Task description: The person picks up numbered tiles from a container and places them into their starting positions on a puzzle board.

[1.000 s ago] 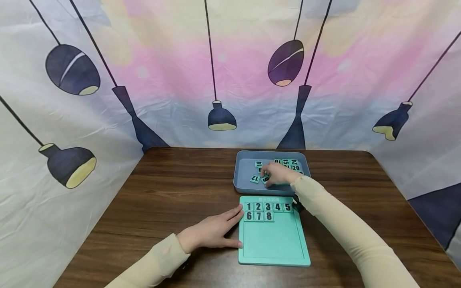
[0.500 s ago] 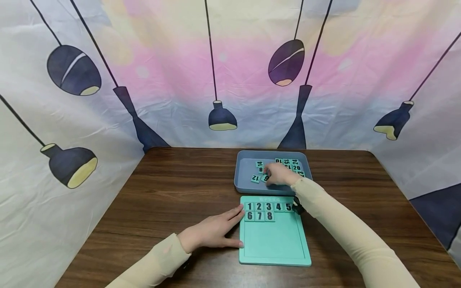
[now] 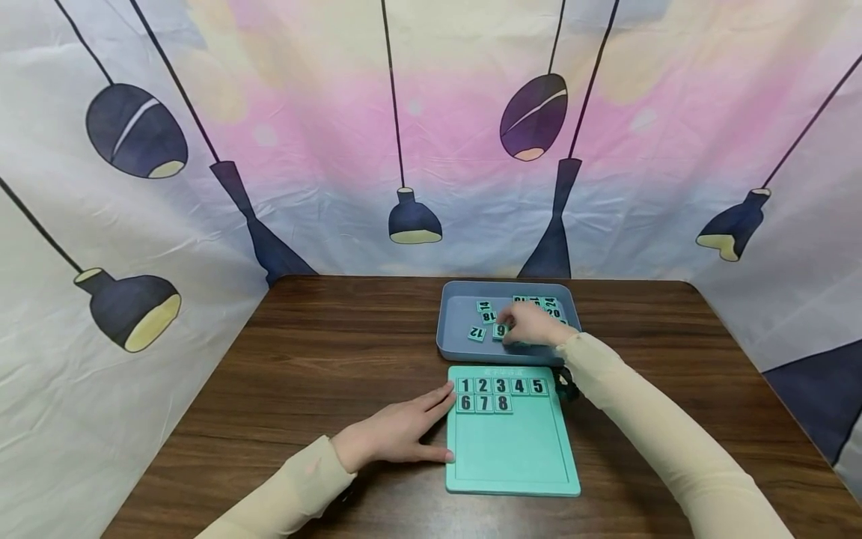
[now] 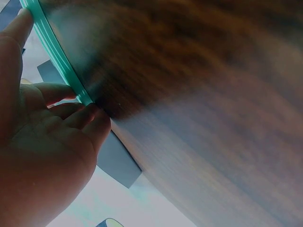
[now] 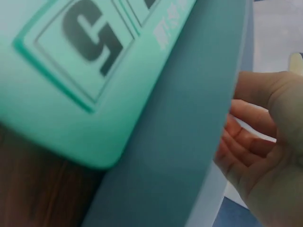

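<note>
My left hand point(image 3: 397, 430) lies along the left side of a mint-green number board point(image 3: 512, 453), fingers and thumb extended and touching its edge. The left wrist view shows those fingertips point(image 4: 102, 120) against the board's green rim. Number tiles 1 to 5 point(image 3: 500, 386) fill the board's top row, with 6, 7 and 8 point(image 3: 484, 404) below. Over the blue-grey tray point(image 3: 454, 352), my right hand point(image 3: 535, 326) has its thumb and index finger curled at a number tile point(image 3: 500, 331), apparently pinching it. In the right wrist view, the tray wall point(image 5: 189, 118) hides its fingertips.
Loose tiles lie in the tray: a 12 point(image 3: 477, 334), an 18 point(image 3: 488, 317) and a 14 point(image 3: 484, 306) at left, several more point(image 3: 548, 303) at back right, partly covered by my hand. The tray stands just behind the board on a brown wooden table point(image 3: 350, 337).
My right hand has shifted slightly right within the tray. The tile at its fingertips has turned straighter and moved a little right, and the 18 shows more fully. My left hand has stayed put.
</note>
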A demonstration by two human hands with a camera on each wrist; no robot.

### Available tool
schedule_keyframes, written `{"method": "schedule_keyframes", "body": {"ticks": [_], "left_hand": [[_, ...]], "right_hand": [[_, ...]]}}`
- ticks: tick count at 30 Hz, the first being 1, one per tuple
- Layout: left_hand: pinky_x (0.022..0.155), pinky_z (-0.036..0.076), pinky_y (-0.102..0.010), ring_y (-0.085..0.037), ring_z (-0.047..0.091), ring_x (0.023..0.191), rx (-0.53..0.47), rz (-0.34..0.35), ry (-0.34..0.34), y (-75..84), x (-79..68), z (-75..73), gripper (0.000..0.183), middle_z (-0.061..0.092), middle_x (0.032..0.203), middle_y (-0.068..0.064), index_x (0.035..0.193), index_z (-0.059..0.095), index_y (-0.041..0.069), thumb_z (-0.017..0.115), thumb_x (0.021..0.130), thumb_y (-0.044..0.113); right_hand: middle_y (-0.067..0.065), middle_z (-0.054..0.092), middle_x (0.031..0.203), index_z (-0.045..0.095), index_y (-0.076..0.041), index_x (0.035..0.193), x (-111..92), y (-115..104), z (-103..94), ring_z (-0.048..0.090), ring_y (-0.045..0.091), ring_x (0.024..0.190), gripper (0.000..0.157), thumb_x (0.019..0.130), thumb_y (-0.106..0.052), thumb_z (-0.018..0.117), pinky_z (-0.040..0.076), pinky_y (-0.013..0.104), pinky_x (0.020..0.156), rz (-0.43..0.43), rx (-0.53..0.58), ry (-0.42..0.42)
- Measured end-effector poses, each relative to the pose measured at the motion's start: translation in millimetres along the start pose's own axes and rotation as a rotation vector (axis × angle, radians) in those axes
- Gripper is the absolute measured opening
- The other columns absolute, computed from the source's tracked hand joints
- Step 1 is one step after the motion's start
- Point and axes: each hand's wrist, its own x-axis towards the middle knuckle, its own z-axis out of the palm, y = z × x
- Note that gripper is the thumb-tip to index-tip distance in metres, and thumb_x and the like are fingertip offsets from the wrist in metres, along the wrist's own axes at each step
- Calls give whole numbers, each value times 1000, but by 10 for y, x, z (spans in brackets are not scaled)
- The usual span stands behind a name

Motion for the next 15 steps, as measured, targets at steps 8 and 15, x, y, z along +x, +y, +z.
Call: {"method": "schedule_keyframes", "body": {"ticks": [8, 15], "left_hand": [[110, 41, -37, -20, 31, 148, -1, -1, -3, 2, 2, -5, 93, 16, 168, -7, 162, 22, 10, 53, 95, 67], [110, 40, -37, -20, 31, 148, -3, 2, 0, 0, -5, 7, 94, 15, 168, -7, 162, 22, 10, 52, 95, 68]], "right_hand": [[11, 66, 122, 69, -2, 128, -289, 105, -82, 65, 26, 104, 38, 91, -12, 75, 55, 40, 85, -106, 24, 51], [8, 63, 122, 69, -6, 128, -645, 133, -18, 65, 21, 100, 37, 93, -17, 74, 54, 36, 83, -204, 20, 68]]}}
